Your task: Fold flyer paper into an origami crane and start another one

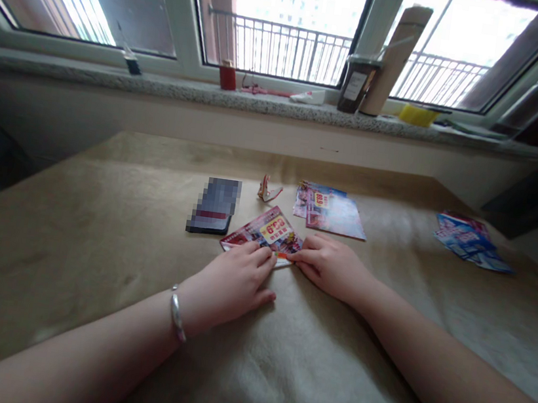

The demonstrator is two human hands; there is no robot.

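Observation:
A folded printed flyer (265, 229), red with a yellow price patch, lies on the table between my hands. Its near edge is turned up in a narrow fold with a white strip. My left hand (239, 280), with a silver bangle at the wrist, rests on the flyer's near left part. Its fingers press down and the thumb stands apart on the table. At the near right corner, the fingertips of my right hand (330, 266) are closed on the folded edge. Just behind the flyer stands a small folded paper piece (269, 190).
A dark phone-like device (213, 207), blurred out, lies left of the flyer. More flyers are stacked (337, 214) behind my right hand, and blue-and-red folded papers (472, 241) lie far right. A windowsill (272, 104) beyond the table (73, 215) bears jars and a tall tube (397, 60).

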